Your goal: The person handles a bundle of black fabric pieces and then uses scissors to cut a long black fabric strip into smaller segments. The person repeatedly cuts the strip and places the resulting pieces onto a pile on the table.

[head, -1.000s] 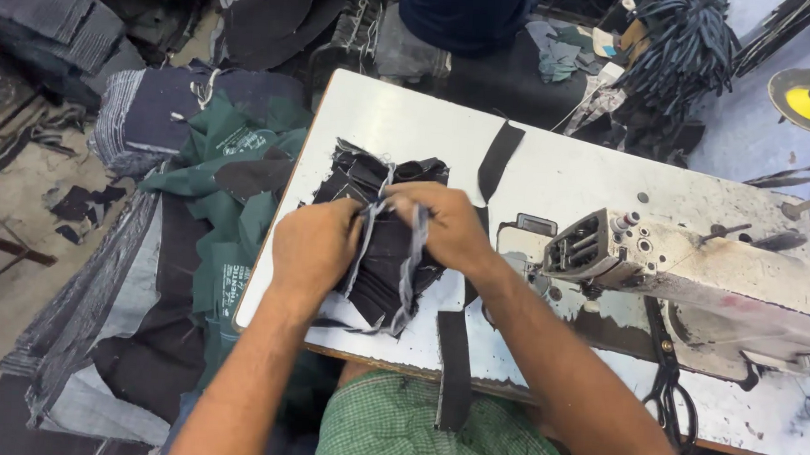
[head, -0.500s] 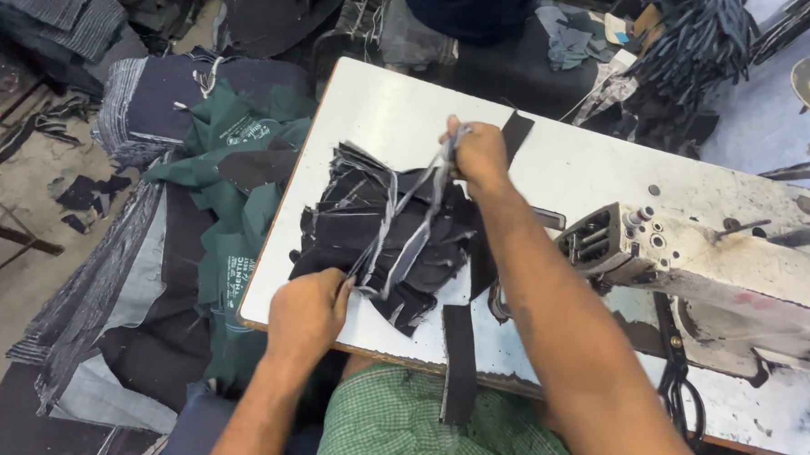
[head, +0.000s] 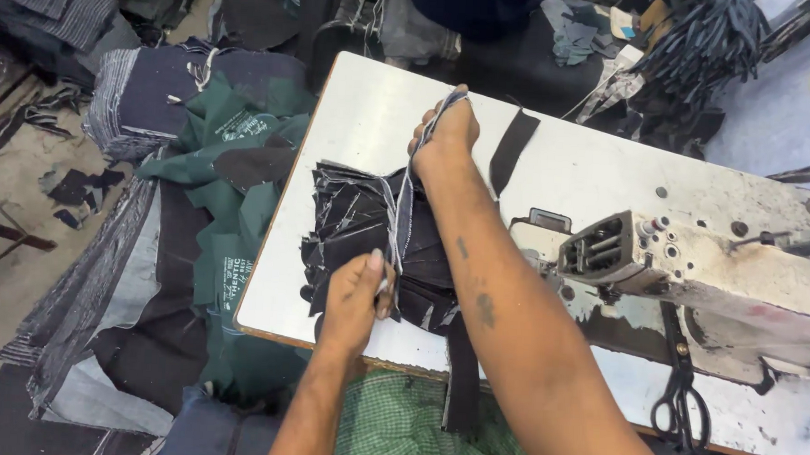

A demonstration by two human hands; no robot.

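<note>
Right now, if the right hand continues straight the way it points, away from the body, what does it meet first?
Probably only bare table top, then the table's far edge. The right hand holds a cloth strip; the loose dark strip lies to its side, apparently off that line.

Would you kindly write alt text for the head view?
Two hands stretch a fabric strip over a dark denim bundle on a white table: right hand far end, left hand near end. A sewing machine and scissors sit to the right.

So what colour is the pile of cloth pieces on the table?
Dark navy, nearly black, with pale frayed edges: the pile of cloth pieces shows best in the head view.
</note>
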